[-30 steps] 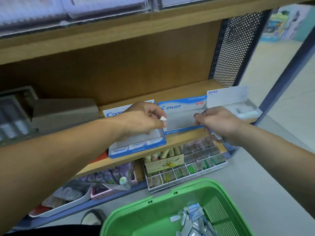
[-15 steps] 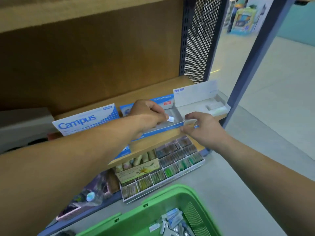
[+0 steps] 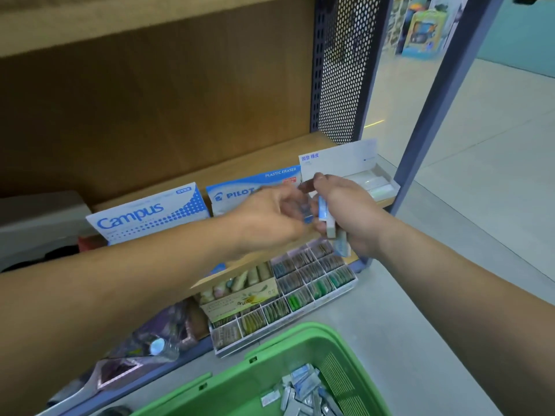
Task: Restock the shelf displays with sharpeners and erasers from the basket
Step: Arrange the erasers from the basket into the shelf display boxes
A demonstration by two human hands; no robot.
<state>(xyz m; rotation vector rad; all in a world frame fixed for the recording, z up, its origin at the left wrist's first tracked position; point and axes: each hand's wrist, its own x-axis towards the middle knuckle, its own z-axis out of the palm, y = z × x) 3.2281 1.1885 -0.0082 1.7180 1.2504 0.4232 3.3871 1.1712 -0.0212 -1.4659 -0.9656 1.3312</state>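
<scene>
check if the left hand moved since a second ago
Yes: the left hand went right, from the left edge of the Pilot box to its right end.

one head view looks down and forward, close over the shelf [image 3: 270,157] and basket [image 3: 240,382].

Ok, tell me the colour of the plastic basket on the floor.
The plastic basket is bright green, clearest in the head view.
</scene>
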